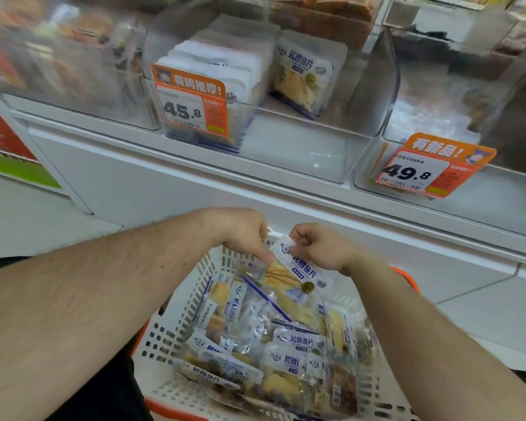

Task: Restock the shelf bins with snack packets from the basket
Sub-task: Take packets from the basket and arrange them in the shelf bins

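Packet: the fish snack packet point(295, 268) is held up over the far end of the basket point(176, 323), just above the pile.
How it feels: I think it is light, thin and crinkly. The plastic looks shiny, so it may slip. The dry fish slices inside could snap if squeezed hard.
Where to hold: the flat white top edge looks best, away from the food part.
Right hand: the right hand point(319, 247) pinches the top corner of the packet with curled fingers.
Left hand: the left hand point(243, 235) has its fingers bent down onto the packet's left edge, holding it too.
Basket pile: lots more packets point(280, 354) lie mixed up in the white basket, some flat, some on their sides.
Shelf bin: the clear bin point(301, 153) above has a row of the same packets standing on its left and bare room on its right.
Price tags: an orange tag saying 45.8 point(192, 104) hangs on this bin, and another saying 49.8 point(422, 168) on the next bin.
In the way: the bin's clear front wall is tall, so I think the packet must go up and over it.
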{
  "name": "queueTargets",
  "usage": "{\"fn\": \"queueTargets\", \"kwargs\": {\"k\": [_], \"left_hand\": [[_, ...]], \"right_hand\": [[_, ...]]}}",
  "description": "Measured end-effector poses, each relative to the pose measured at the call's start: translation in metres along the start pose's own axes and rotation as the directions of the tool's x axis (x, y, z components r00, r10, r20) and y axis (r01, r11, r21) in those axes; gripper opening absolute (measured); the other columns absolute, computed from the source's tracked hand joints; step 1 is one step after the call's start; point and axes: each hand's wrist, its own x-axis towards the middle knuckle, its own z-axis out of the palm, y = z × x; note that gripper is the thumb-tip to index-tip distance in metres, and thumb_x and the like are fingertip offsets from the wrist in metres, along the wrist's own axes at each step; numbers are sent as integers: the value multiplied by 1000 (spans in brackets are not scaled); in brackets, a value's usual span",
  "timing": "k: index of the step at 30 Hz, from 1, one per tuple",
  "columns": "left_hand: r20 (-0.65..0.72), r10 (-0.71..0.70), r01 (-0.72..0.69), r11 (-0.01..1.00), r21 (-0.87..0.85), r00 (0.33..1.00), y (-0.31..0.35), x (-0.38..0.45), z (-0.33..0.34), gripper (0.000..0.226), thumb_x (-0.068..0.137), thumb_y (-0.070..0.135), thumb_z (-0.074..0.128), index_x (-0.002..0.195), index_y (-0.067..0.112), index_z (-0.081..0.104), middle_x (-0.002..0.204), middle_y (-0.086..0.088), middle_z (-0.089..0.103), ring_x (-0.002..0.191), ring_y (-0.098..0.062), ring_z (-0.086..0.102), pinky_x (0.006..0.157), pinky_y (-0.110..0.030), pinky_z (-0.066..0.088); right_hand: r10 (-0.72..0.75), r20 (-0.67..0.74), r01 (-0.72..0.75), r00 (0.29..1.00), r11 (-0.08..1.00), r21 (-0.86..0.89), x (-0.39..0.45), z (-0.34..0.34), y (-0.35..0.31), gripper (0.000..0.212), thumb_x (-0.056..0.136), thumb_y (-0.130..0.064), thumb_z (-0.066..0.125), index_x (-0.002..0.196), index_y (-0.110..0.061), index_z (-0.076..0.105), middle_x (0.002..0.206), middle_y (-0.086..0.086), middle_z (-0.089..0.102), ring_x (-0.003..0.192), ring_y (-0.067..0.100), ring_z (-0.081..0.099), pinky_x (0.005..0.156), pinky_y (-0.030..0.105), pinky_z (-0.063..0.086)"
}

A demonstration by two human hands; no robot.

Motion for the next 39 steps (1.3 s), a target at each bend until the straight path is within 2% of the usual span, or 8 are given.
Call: {"fn": "queueTargets", "kwargs": {"k": [7, 13, 17, 22, 29, 34, 37, 39], "left_hand": [[-115, 51, -107, 828, -550, 992, 3, -3, -6, 13, 83, 9, 77, 86, 17, 68, 79, 0, 72, 71, -15, 64, 64, -29, 52], [-267, 37, -228, 639, -734, 963, 1, -15, -38, 17, 87, -2, 69, 94, 13, 70, 90, -6, 74, 77, -19, 70, 74, -37, 60], [-393, 20, -348, 510, -787, 919, 6, -26, -55, 16, 87, -1, 69, 95, 13, 70, 84, -2, 75, 68, -13, 66, 61, -26, 55], [-501, 22, -451, 468, -760, 865, 13, -36, -66, 18, 86, 3, 70, 97, 17, 73, 92, -1, 77, 86, -19, 71, 81, -37, 55], [-564, 29, -527, 397, -751, 825, 18, -51, -80, 15, 89, 8, 69, 102, 17, 72, 95, -1, 77, 86, -11, 73, 72, -23, 55], [-838, -149, -401, 826, -397, 524, 2, -48, -96, 17, 83, 36, 75, 88, 30, 60, 78, 11, 67, 79, -15, 65, 77, -32, 52], [-931, -101, -295, 931, -213, 352, -5, -50, -103, 25, 80, 36, 76, 100, 24, 65, 97, 3, 66, 100, -23, 60, 90, -38, 48], [-943, -97, -160, 975, -154, 317, -5, -50, -106, 44, 79, 43, 75, 116, 22, 64, 118, -4, 60, 116, -28, 49, 100, -39, 40]], "right_hand": [[-113, -171, 140, 979, 978, 153, -15, -19, -53, 27, 94, -8, 63, 72, -19, 51, 53, -8, 45, 49, 11, 39, 51, 27, 35], [-83, -285, 156, 955, 958, 242, -38, -49, -78, 14, 88, -19, 74, 85, -9, 65, 74, 16, 66, 65, 21, 53, 62, 34, 41], [-115, -326, 168, 938, 976, 139, -52, -70, -91, 12, 85, -23, 77, 89, -14, 71, 81, 2, 75, 68, 11, 64, 68, 34, 51], [-163, -375, 193, 913, 980, 43, -63, -88, -116, 7, 86, -21, 77, 82, -21, 70, 63, -18, 68, 53, -6, 58, 57, 17, 40], [-172, -393, 167, 903, 985, -49, -74, -105, -147, 7, 84, -21, 77, 83, -17, 72, 69, 0, 71, 54, 7, 56, 51, 26, 42], [-57, -547, 113, 835, 991, 70, -70, -137, -169, 8, 85, -17, 76, 86, -10, 73, 74, 9, 74, 48, 10, 57, 48, 26, 37], [-17, -636, 92, 772, 992, 85, -56, -150, -179, 9, 86, -15, 75, 88, -7, 71, 74, 10, 72, 37, 5, 49, 38, 21, 32], [-25, -664, 92, 748, 994, 66, -43, -152, -185, 8, 87, -15, 74, 87, -9, 69, 77, 7, 71, 41, 4, 55, 35, 17, 35]]}}
